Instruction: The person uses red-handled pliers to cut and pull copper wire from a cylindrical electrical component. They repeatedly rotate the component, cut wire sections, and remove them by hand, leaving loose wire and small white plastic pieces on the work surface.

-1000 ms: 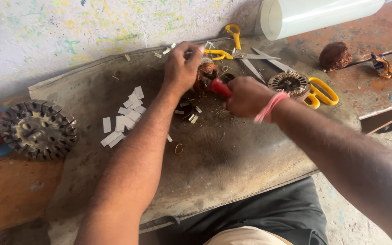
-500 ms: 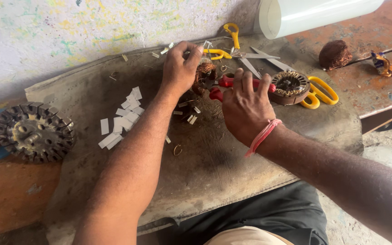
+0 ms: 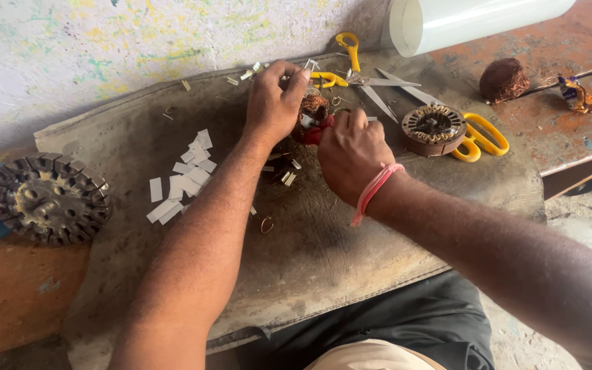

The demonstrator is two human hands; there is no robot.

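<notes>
My left hand (image 3: 274, 103) grips a small copper-wound motor stator (image 3: 314, 107) standing on a worn grey mat (image 3: 310, 260). My right hand (image 3: 351, 152), with a pink band at the wrist, is closed on a red-handled tool (image 3: 315, 131) whose tip is pressed against the stator; most of the tool is hidden under the fingers. Small white paper strips (image 3: 185, 179) lie in a loose pile left of my left forearm.
A bare round stator core (image 3: 48, 197) sits at the far left. Another wound stator (image 3: 434, 127) rests beside yellow-handled scissors (image 3: 479, 138). A second pair of yellow scissors (image 3: 348, 63), a white plastic roll (image 3: 474, 19) and a copper coil bundle (image 3: 503, 79) lie behind.
My right hand has drawn in closer to the stator and turned over it, hiding most of the red handle. The view has shifted slightly.
</notes>
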